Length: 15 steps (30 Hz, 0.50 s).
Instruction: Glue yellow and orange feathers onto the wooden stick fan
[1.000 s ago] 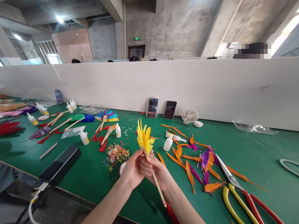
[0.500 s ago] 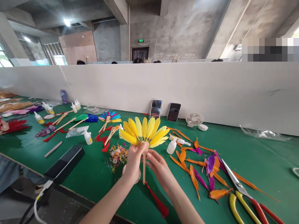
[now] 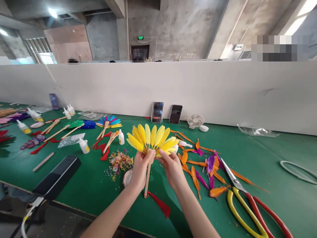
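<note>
A yellow feather fan [image 3: 153, 136] is held up over the table, its feathers spread in an arc above a flat wooden handle [image 3: 148, 175]. From the handle's lower end hangs a red tassel [image 3: 162, 205]. My left hand [image 3: 140, 169] is closed on the fan where handle and feathers meet, thumb in front. On the other side, my right hand [image 3: 172, 168] pinches the base of the lowest right feathers between thumb and fingers. Beneath my left wrist is a small round dish [image 3: 127, 178], partly covered, beside a heap of tiny coloured bits [image 3: 120, 162].
On the right lie orange and purple feathers [image 3: 194, 178] and large scissors [image 3: 247, 195]. Finished-looking fans [image 3: 109, 121] and glue bottles [image 3: 84, 145] stand or lie left. A black box [image 3: 58, 175] sits at the front edge; a phone [image 3: 175, 114] and small fan [image 3: 195, 121] are behind.
My right hand has risen from beside the handle to the fan's right-hand feathers and now pinches there. The handle tilts slightly more. The view has shifted to the right.
</note>
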Motion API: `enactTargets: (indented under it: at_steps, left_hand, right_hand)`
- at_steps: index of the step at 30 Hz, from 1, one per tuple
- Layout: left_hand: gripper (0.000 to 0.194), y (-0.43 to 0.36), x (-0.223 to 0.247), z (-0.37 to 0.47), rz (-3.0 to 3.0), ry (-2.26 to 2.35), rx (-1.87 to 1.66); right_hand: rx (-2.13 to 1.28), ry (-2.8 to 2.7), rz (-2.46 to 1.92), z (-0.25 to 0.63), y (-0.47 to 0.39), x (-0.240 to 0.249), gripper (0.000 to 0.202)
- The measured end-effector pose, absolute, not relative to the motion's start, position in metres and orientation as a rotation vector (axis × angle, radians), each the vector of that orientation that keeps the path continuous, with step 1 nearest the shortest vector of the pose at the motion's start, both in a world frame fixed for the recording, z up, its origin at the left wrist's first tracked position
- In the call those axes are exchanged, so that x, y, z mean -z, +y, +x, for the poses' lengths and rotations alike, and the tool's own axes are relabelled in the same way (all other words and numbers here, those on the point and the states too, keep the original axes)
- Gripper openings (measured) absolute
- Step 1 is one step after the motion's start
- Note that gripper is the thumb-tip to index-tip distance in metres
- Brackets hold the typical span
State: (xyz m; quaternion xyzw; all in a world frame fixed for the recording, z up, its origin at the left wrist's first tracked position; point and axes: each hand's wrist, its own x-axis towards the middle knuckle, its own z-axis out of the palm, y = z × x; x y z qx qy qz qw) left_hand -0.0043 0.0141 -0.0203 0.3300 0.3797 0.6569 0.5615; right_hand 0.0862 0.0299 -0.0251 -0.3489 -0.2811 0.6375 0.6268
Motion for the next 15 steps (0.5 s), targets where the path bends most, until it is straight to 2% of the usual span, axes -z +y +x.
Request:
enactTargets:
  at_steps: [15]
  left_hand:
    - [0.032, 0.0110, 0.0284, -0.0114, 0.827, 0.947, -1.497]
  right_hand:
    - [-1.383, -0.645, -0.823, 0.0868, 0.0307, 0.0281, 0.034]
